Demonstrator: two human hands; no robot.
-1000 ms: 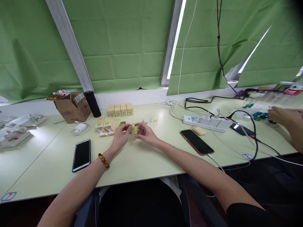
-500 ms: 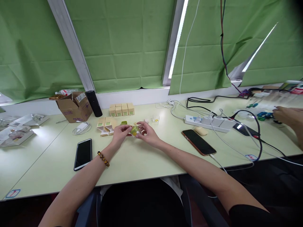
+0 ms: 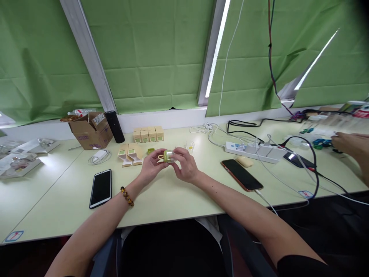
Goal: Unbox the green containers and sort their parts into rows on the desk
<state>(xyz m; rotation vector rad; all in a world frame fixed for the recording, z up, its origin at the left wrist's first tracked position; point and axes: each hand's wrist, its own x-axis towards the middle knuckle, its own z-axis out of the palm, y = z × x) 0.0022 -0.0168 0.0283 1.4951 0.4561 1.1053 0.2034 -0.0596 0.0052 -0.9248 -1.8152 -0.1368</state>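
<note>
Between both hands, just over the table, is a small clear jar with green ends and a yellow loop [image 3: 169, 156]. It lies on its side, the loop toward the left. My left hand [image 3: 152, 166] pinches the loop end with thumb and fingers, and a bead bracelet circles that wrist. Closed round the other end is my right hand [image 3: 186, 166], which covers part of the jar. A small green piece [image 3: 150, 151] lies just behind my left fingers. Past my right hand sits a clear piece with a yellow spot [image 3: 190, 146], partly hidden.
Open small cartons [image 3: 130, 154] and a row of closed ones [image 3: 148, 134] stand behind the hands. A phone [image 3: 100, 188] lies left, another phone [image 3: 242, 175] right, near a power strip [image 3: 255, 151] with cables. A cardboard box [image 3: 90, 132] stands back left. Another person's hand [image 3: 350, 148] works far right.
The jar has turned from tilted to lying sideways, its loop now toward my left hand. My right fingers have shifted round over its right end.
</note>
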